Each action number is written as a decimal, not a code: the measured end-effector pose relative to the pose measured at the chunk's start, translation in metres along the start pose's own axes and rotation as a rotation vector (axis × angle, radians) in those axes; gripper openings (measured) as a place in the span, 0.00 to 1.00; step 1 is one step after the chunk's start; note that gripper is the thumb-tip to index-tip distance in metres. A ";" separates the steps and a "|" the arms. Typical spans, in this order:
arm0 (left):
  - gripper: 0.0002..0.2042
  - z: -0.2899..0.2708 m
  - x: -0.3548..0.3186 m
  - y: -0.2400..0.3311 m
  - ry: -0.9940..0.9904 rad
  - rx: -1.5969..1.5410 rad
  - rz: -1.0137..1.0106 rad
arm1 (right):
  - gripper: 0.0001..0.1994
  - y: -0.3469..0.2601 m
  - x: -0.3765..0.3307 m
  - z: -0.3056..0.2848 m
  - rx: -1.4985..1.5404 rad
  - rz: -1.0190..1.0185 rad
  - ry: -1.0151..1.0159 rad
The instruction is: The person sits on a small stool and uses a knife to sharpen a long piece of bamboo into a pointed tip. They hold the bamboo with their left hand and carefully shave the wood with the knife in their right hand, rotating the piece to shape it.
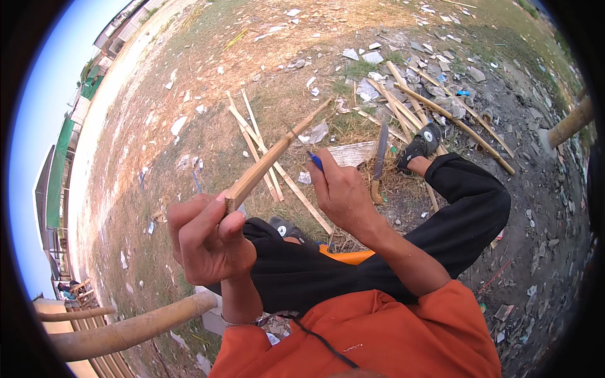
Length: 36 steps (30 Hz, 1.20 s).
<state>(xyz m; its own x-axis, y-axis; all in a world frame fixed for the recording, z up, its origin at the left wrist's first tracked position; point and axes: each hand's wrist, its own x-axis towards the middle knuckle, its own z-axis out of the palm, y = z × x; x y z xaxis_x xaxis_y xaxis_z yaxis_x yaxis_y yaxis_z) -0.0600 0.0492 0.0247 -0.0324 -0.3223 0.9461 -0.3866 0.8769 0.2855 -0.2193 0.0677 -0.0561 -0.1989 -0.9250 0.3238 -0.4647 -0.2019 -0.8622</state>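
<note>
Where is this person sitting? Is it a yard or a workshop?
It looks like an open dirt yard used for outdoor woodwork. Dry patchy grass covers the ground, split pale bamboo strips and a long wooden-handled knife lie about, and long low sheds stand at the edge.

ground [208, 94]: dry grass, bare dirt, outdoors | litter [372, 57]: pale scraps scattered | bamboo poles [126, 331]: lower left | sheds [116, 34]: far left | sky [44, 94]: clear blue, bright daylight

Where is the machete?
In the head view, the machete lies on the ground right of centre, just beyond the right hand, beside the black shoe.
</note>
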 end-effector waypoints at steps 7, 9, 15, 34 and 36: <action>0.14 0.004 0.007 -0.003 -0.116 0.014 0.208 | 0.07 0.081 0.018 0.017 -0.297 0.250 -0.005; 0.13 0.002 0.001 -0.001 -0.053 -0.022 0.087 | 0.08 0.054 0.019 0.013 -0.176 0.091 0.034; 0.13 0.004 0.003 0.001 -0.030 -0.044 0.029 | 0.10 0.082 0.025 0.034 -0.279 0.224 0.026; 0.12 0.003 0.008 0.002 -0.058 -0.017 0.048 | 0.13 -0.009 -0.014 0.002 0.059 0.034 0.023; 0.12 0.000 0.003 -0.005 -0.007 -0.045 -0.056 | 0.12 0.012 -0.015 0.011 -0.075 0.118 0.016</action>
<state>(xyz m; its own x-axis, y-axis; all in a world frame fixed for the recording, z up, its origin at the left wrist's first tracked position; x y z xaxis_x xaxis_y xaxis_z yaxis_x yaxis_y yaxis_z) -0.0579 0.0442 0.0266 -0.0188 -0.3733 0.9275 -0.3461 0.8728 0.3443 -0.2121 0.0755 -0.0752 -0.2695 -0.9356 0.2282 -0.5000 -0.0665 -0.8635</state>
